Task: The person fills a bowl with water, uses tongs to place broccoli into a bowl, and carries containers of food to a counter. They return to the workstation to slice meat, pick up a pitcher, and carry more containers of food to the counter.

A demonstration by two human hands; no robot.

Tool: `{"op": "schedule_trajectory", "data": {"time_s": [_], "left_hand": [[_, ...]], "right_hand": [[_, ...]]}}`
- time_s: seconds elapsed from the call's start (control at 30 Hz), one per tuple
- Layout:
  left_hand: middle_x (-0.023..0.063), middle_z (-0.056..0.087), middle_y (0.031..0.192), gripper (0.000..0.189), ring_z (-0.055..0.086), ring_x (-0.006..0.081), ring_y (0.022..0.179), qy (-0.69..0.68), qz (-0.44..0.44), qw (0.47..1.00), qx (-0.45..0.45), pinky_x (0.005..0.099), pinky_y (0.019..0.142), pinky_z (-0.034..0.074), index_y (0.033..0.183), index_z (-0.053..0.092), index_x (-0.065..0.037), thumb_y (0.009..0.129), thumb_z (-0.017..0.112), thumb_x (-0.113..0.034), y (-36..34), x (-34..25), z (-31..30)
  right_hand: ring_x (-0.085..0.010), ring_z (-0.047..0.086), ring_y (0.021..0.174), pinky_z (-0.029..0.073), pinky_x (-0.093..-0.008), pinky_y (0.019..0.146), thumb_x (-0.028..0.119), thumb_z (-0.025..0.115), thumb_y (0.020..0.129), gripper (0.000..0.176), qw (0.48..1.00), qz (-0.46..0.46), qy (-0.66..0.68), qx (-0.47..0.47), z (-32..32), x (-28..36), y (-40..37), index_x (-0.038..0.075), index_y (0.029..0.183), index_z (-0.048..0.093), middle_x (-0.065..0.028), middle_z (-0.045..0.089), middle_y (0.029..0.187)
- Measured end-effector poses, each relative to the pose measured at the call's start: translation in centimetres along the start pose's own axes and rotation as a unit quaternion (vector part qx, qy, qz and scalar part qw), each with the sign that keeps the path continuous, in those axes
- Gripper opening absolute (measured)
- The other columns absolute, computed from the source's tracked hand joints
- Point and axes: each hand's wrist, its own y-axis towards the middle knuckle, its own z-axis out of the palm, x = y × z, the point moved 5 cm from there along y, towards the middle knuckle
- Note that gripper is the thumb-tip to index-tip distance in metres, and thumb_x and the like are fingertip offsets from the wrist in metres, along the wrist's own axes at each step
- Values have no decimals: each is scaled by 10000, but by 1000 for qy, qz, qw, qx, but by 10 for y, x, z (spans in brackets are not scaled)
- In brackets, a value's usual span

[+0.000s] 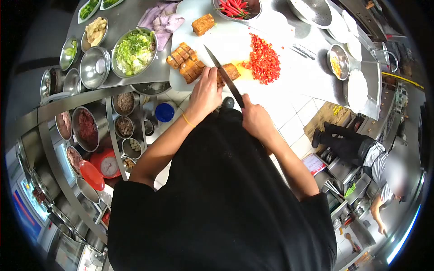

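Note:
My right hand (257,118) is wrapped round the handle of a long kitchen knife (224,74), its blade pointing up and left over the white cutting board (217,34). My left hand (205,92) grips a brown, fried-looking block of food (231,71) beside the blade, with curled fingers partly hiding it. Sliced brown pieces (185,61) lie in rows just left of the knife. A whole brown block (203,24) rests farther up the board. Chopped red chillies (264,61) form a heap to the right.
A bowl of whole red chillies (235,9) stands at the back. On the left are a bowl of shredded greens (134,52), a purple cloth (160,18) and stacked metal bowls (95,67). A co-worker (377,158) is at the far right.

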Motion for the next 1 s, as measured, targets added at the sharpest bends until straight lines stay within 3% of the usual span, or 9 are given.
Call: {"op": "schedule_trajectory", "data": {"time_s": [0.13,0.27,0.4,0.6,0.73,0.8,1.0], "left_hand": [[181,417,1140,618,434,338,1078,52,51,996,-47,394,912,391,1151,406,40,631,726,-56,-2,-25,-9],[180,432,1111,561,453,336,1042,49,90,990,-97,386,898,399,1099,440,31,622,718,-72,17,-26,9],[209,444,1129,544,455,375,1082,29,49,998,-37,407,900,414,1124,422,9,644,676,-31,17,-6,21],[203,442,1134,520,457,375,1078,10,45,994,-97,413,909,409,1106,433,33,654,680,-41,9,-11,13],[206,444,1137,525,458,379,1077,2,45,996,-73,411,909,410,1105,428,42,654,684,-44,14,-7,17],[193,449,1056,491,462,348,1020,-1,56,996,-68,393,893,405,1068,440,51,644,670,-41,15,-8,18],[197,474,1081,484,472,370,1049,-10,51,997,-58,406,886,420,1065,450,55,648,677,-37,17,-6,17]], "right_hand": [[-440,581,606,452,-532,563,37,483,807,284,998,49,-2,-44,-36,-15,-23,-9,1060,363,-263,575,624],[-437,589,613,463,-518,565,-16,464,763,311,997,43,-38,-50,-42,-23,-23,-8,1057,364,-263,575,618],[-427,605,632,482,-503,578,-39,479,710,347,997,40,-70,-8,-33,-17,-21,-13,1040,374,-264,581,623],[-421,609,634,488,-498,583,-36,484,706,322,996,27,-82,22,-31,-1,-25,-13,1011,384,-262,586,626],[-421,608,636,488,-498,584,-34,486,702,309,996,25,-81,28,-32,1,-24,-11,993,383,-261,585,625],[-424,607,635,488,-498,584,-36,492,698,311,996,27,-82,32,-34,3,-26,-16,988,382,-262,585,625],[-434,603,633,487,-496,581,-44,509,688,327,994,40,-73,65,-41,6,-45,-42,987,376,-263,583,621]]}}
